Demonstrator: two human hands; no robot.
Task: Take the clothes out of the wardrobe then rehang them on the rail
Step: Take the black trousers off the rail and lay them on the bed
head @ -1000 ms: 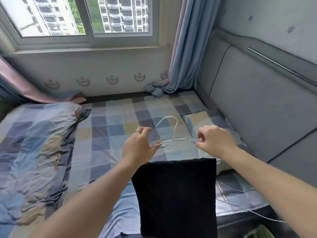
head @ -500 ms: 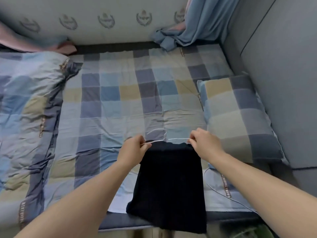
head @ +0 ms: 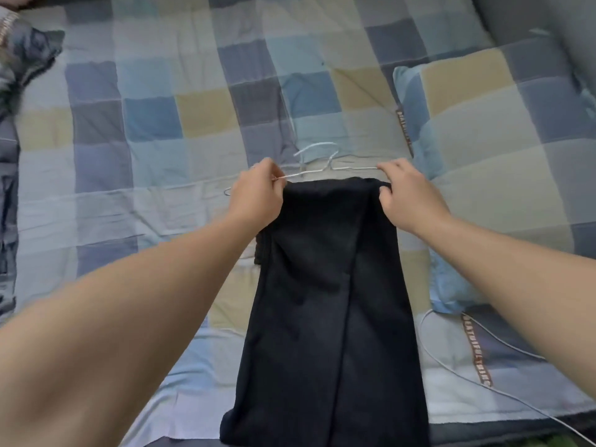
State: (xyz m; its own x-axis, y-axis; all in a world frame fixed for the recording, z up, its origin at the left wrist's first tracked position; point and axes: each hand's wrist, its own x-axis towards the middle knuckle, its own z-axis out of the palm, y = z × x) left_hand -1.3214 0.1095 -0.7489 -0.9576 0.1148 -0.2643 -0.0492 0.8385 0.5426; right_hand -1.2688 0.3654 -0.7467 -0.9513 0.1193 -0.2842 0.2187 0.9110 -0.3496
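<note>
Folded fabric garment (head: 329, 301): plain black over its whole visible surface.
Thin wire hanger (head: 354, 168): pale silvery white.
Quilted cotton bedsheet (head: 161, 108): check of large squares in sky blue, slate blue, grey, pale yellow-beige and off-white.
Rectangular pillow (head: 483, 130): same check and same colours, with a light blue edge.
Lettered trim strip (head: 477, 350) on the bedding: rust-brown characters on a pale ground; wording too blurred to read.
Thin cable (head: 458, 370): white.
Rumpled duvet (head: 9, 156) at the left edge: darker grey-blue with pale patches.
Padded headboard (head: 548, 14): plain mid grey.
Mattress edge (head: 483, 435): dark charcoal.
</note>
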